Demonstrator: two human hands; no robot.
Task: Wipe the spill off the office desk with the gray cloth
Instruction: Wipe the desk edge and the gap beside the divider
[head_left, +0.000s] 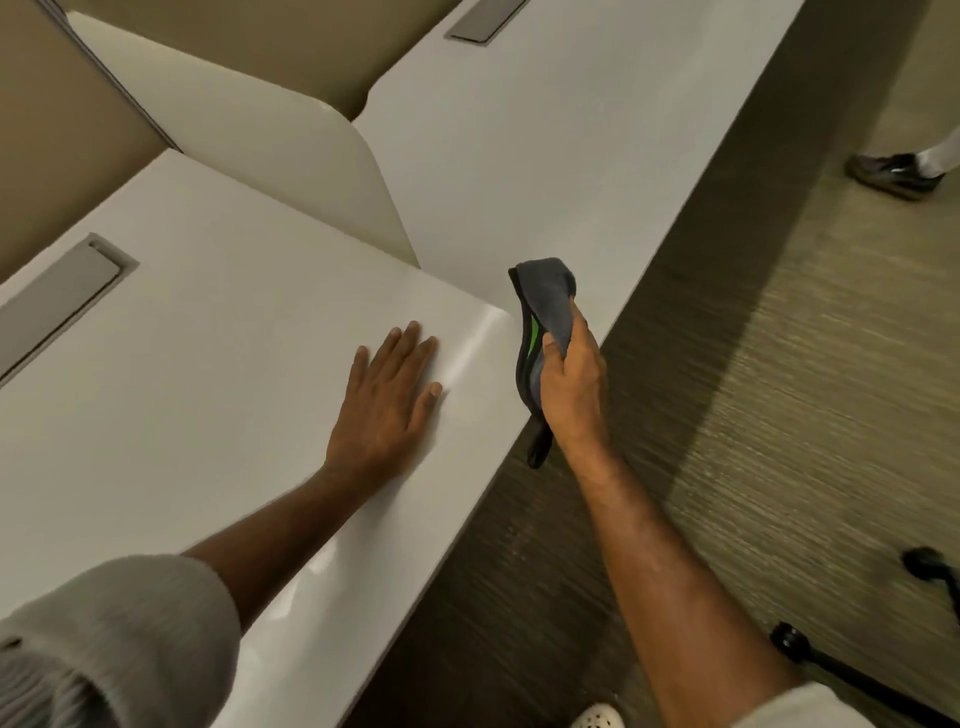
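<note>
My right hand (571, 387) is shut on the gray cloth (548, 306), held in the air just past the right corner of the white office desk (208, 364). The cloth is folded, with a black edge and a green patch on its inner side, and one end dangles below my wrist. My left hand (387, 397) lies flat on the desk near that corner, palm down, fingers spread. A glossy streak (475, 343) shines on the desk surface beside my left fingers. I cannot make out a distinct spill.
A rounded white divider panel (291, 156) separates this desk from a second white desk (545, 130) behind it. Each desk has a gray cable hatch (57, 301). Carpeted floor lies to the right, with another person's shoe (893, 174) and black chair-base legs (841, 670).
</note>
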